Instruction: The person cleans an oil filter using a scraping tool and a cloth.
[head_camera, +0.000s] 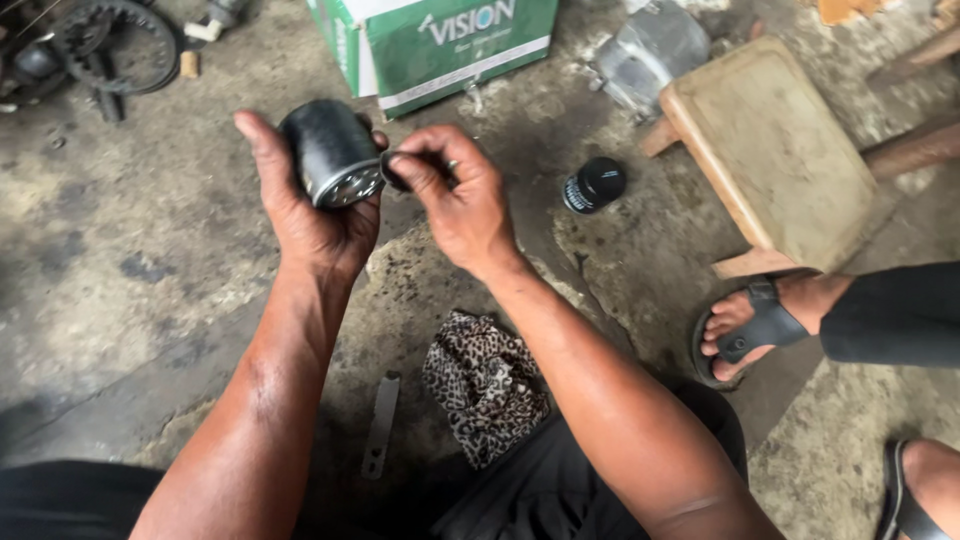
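Left hand (318, 215) clasps black cylindrical metal oil filter (332, 152) | right hand (455, 200) pinches thin black rubber ring (392, 170) beside its open end | ring not yet seated | second black filter (594, 184) lies right, untouched

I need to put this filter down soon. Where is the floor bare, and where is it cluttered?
Bare concrete floor lies left of the left hand, below the gear parts. A smaller patch sits between the green box and the second black filter. Crowded: stool, sandalled foot, leopard-print rag.
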